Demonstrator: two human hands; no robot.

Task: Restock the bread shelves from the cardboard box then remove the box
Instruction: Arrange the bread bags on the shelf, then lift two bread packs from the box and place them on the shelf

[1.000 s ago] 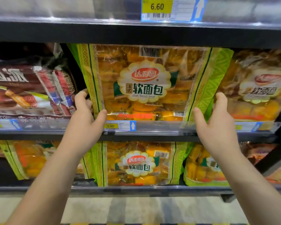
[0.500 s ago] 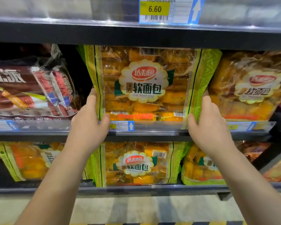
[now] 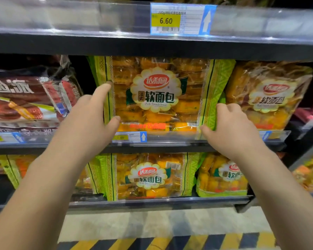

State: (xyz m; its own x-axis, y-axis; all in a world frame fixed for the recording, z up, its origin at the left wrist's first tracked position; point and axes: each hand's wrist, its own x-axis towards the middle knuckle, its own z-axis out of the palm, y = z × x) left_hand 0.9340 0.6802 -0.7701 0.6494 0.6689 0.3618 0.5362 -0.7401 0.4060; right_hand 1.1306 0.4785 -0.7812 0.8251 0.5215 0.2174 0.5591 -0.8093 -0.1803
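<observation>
As arms reach, splayed left hand presses bread bag; right hand pinches it.

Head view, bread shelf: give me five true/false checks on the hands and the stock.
1. Both hands touch one bread bag: the left hand at its left edge, the right hand at its right edge. True.
2. The bread bag stands upright on the middle shelf, label facing out. True.
3. The price tag above it reads 9.90. False: it reads 6.60.
4. The neighbouring packs to the left are the same green bread. False: they are dark red-brown.
5. The shelf below holds no bread. False: the lower bags with the same label stand there.
</observation>
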